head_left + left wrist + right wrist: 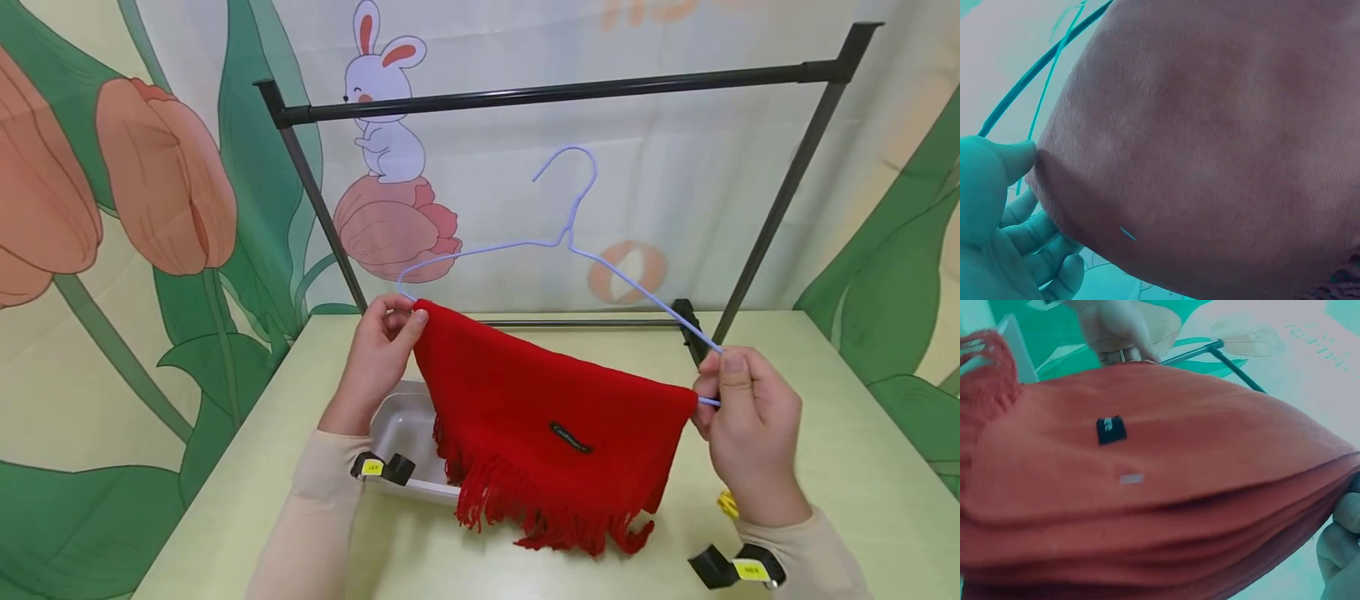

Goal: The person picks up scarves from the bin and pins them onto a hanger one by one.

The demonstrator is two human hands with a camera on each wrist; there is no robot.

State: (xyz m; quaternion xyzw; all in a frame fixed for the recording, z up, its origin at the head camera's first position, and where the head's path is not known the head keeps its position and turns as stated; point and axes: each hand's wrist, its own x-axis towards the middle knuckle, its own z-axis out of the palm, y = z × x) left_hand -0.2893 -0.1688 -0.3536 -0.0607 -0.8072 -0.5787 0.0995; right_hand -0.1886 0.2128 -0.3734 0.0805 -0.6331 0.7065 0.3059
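A red fringed scarf (pixel 555 392) with a small black label is draped over the lower bar of a lavender wire hanger (pixel 525 244). The hanger is held up at a slant, its hook at the top and its right end lower. My left hand (pixel 381 350) pinches the scarf's upper left corner, thumb in front, close to the hanger's left end. At the other end my right hand (pixel 753 425) grips the hanger's corner, just beyond the scarf's edge. In the right wrist view the scarf (pixel 1166 444) shows several stacked folds.
Behind the hanger stands a black rack (pixel 555 93) with a top rail. A grey-white plastic tray (pixel 401 429) lies on the pale table (pixel 847 467), partly hidden by the scarf. Something small and yellow (pixel 727 503) is beside my right wrist. A printed curtain hangs behind.
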